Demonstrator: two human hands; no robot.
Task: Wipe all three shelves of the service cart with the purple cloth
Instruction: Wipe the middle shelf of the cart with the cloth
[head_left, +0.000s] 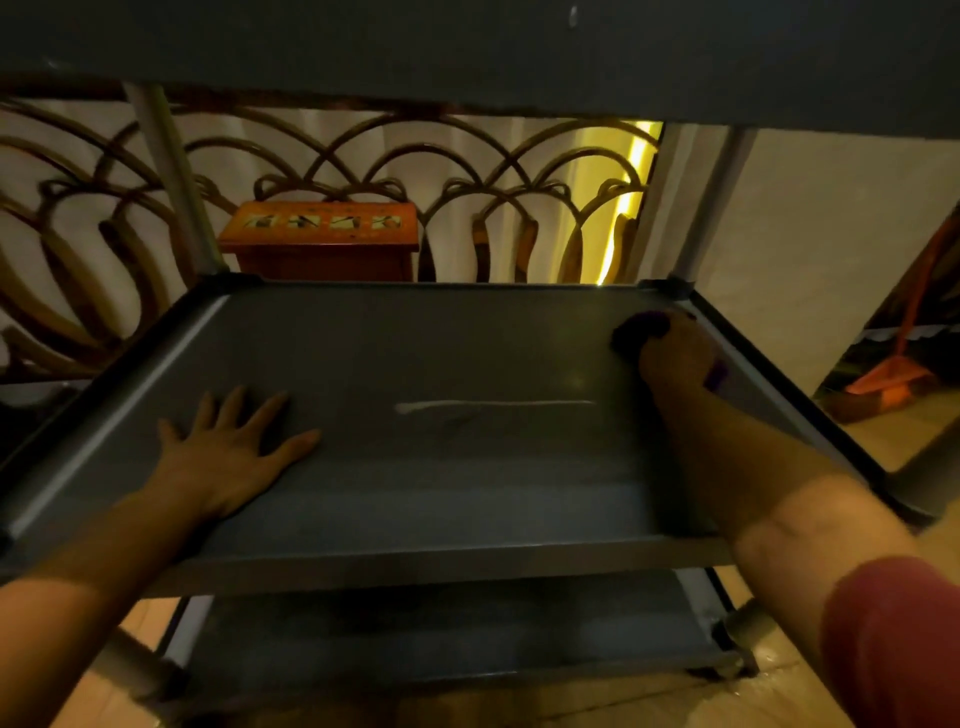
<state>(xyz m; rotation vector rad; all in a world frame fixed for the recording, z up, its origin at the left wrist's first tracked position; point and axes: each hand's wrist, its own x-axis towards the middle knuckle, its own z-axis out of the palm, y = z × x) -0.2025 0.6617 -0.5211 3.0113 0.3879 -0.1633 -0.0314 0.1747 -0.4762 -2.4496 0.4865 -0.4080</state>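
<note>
The grey service cart fills the view. Its middle shelf (441, 364) lies in front of me, the top shelf (467, 47) runs overhead, and the bottom shelf (441, 623) shows below. My right hand (675, 353) presses the bunched purple cloth (639, 330) onto the middle shelf at its far right corner. Part of the cloth peeks out by my wrist. My left hand (228, 447) rests flat on the left side of the same shelf, fingers spread, holding nothing. A pale streak (493, 405) reflects on the shelf's middle.
Behind the cart stands a curved wooden lattice screen (78, 218) and an orange wooden box (322, 234). An orange broom (893, 374) leans at the right beside a pale wall. Grey cart posts (171, 182) rise at the far corners. The floor is tan tile.
</note>
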